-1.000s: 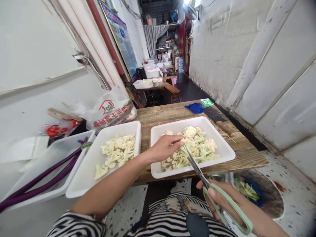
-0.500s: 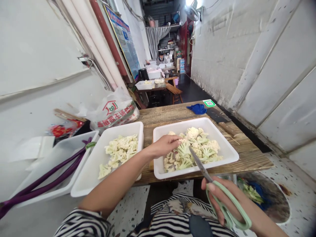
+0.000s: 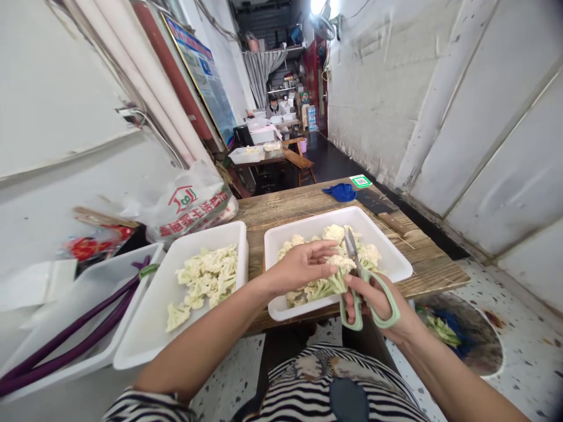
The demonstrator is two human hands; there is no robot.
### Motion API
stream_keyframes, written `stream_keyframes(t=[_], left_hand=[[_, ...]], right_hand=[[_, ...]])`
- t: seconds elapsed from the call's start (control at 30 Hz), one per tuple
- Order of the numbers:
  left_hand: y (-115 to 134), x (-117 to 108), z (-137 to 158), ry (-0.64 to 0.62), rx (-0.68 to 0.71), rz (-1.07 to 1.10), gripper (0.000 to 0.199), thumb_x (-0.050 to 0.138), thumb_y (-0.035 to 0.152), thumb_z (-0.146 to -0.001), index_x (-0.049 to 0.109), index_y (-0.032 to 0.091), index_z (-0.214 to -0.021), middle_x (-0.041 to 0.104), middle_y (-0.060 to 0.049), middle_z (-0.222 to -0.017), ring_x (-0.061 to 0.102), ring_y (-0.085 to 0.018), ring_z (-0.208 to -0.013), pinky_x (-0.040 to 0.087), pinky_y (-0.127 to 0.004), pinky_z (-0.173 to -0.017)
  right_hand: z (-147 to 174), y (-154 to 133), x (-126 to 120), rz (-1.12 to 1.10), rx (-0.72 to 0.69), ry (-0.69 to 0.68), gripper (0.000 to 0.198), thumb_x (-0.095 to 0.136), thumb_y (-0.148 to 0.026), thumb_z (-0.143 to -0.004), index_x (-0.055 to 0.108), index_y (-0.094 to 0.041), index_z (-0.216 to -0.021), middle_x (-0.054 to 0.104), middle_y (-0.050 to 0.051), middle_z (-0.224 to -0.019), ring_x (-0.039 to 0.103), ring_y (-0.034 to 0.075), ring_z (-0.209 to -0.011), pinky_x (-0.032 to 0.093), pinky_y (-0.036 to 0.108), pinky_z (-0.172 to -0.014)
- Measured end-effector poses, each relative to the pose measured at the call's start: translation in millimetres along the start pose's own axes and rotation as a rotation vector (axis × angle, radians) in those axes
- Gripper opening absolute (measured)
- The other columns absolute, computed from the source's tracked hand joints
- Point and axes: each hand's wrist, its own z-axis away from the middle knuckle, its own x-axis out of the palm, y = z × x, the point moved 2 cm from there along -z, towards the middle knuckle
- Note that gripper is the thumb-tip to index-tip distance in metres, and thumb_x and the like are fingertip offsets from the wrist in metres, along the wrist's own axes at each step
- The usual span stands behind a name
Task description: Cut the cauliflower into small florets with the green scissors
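Observation:
My left hand is over the right-hand white tray, its thumb and fingers closed on a pale cauliflower floret. My right hand grips scissors with light green handles. Their metal blades point away from me, over the tray, just right of the floret. The thumb of my right hand reaches the floret's stem side. More cauliflower pieces lie in this tray beneath both hands. To the left, a second white tray bears a heap of cut florets.
Long purple eggplants lie across a white bin at far left. Behind it is a printed plastic bag. A cleaver and blue cloth rest on the wooden table. A person sits far back.
My right hand has raised the scissors from near my lap to the tray, beside my left hand. My left hand has picked up a floret. The view has shifted slightly.

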Motion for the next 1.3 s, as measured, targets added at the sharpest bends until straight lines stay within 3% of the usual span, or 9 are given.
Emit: stream_keyframes(t=[0.17, 0.3, 0.4, 0.53, 0.77, 0.87, 1.07, 1.3], left_hand=[[-11, 7, 2, 0.294, 0.040, 0.075, 0.063, 0.083, 0.035, -0.063, 0.058, 0.016, -0.118, 0.056, -0.015, -0.132, 0.057, -0.023, -0.113, 0.045, -0.033, -0.094], [-18, 17, 1, 0.296, -0.052, 0.140, 0.055, 0.082, 0.024, -0.062, 0.057, 0.012, -0.110, 0.067, -0.006, -0.084, 0.062, -0.015, -0.073, 0.049, -0.027, -0.070], [-16, 22, -1, 0.350, -0.076, 0.198, 0.040, 0.073, 0.012, -0.063, 0.057, 0.013, -0.100, 0.063, -0.001, -0.074, 0.058, -0.011, -0.064, 0.047, -0.023, -0.060], [-14, 23, -3, 0.332, -0.073, 0.239, 0.026, 0.065, 0.007, -0.063, 0.058, 0.013, -0.087, 0.064, -0.001, -0.073, 0.059, -0.012, -0.062, 0.050, -0.025, -0.061], [-14, 17, 5, 0.332, -0.044, 0.228, 0.033, 0.074, 0.014, -0.063, 0.057, 0.013, -0.092, 0.064, -0.002, -0.078, 0.061, -0.013, -0.071, 0.052, -0.027, -0.069], [-9, 19, 9, 0.254, -0.030, 0.270, 0.034, 0.077, 0.017, -0.063, 0.057, 0.012, -0.090, 0.062, -0.001, -0.077, 0.062, -0.013, -0.074, 0.052, -0.028, -0.074], [-1, 22, 14, 0.217, -0.131, 0.311, 0.030, 0.074, 0.016, -0.062, 0.055, 0.012, -0.085, 0.057, 0.001, -0.073, 0.061, -0.012, -0.068, 0.054, -0.032, -0.073], [-1, 18, 12, 0.147, -0.198, 0.395, 0.017, 0.064, 0.011, -0.061, 0.052, 0.013, -0.074, 0.060, -0.002, -0.070, 0.062, -0.012, -0.064, 0.054, -0.030, -0.070]], right_hand=[[-9, -3, 6, -0.118, -0.058, 0.095, 0.038, 0.073, -0.051, -0.072, 0.057, -0.017, -0.065, 0.056, -0.003, -0.052, 0.054, 0.012, -0.040, 0.047, 0.024, -0.040], [-15, 0, 11, -0.126, -0.120, 0.158, 0.037, 0.072, -0.049, -0.073, 0.057, -0.016, -0.062, 0.056, -0.002, -0.049, 0.054, 0.012, -0.040, 0.046, 0.023, -0.040], [-19, 5, 14, -0.095, -0.139, 0.173, 0.036, 0.071, -0.044, -0.073, 0.056, -0.016, -0.057, 0.054, -0.002, -0.044, 0.054, 0.012, -0.039, 0.044, 0.021, -0.039], [-21, 6, 14, -0.070, -0.122, 0.161, 0.036, 0.068, -0.043, -0.074, 0.053, -0.017, -0.054, 0.053, -0.002, -0.042, 0.052, 0.012, -0.038, 0.044, 0.022, -0.039], [-14, -8, 7, 0.080, -0.093, 0.067, 0.034, 0.078, -0.043, -0.068, 0.057, -0.017, -0.061, 0.058, -0.002, -0.045, 0.056, 0.014, -0.039, 0.045, 0.022, -0.038], [-12, -9, 10, 0.160, -0.102, 0.058, 0.038, 0.078, -0.045, -0.069, 0.056, -0.017, -0.055, 0.057, -0.001, -0.039, 0.055, 0.014, -0.035, 0.041, 0.020, -0.036], [-10, -9, 16, 0.203, -0.126, 0.096, 0.044, 0.076, -0.048, -0.070, 0.054, -0.018, -0.047, 0.054, -0.001, -0.036, 0.052, 0.012, -0.033, 0.042, 0.020, -0.036], [-9, -5, 21, 0.127, -0.052, 0.075, 0.050, 0.070, -0.061, -0.068, 0.053, -0.019, -0.047, 0.049, -0.003, -0.034, 0.046, 0.011, -0.030, 0.039, 0.022, -0.032]])
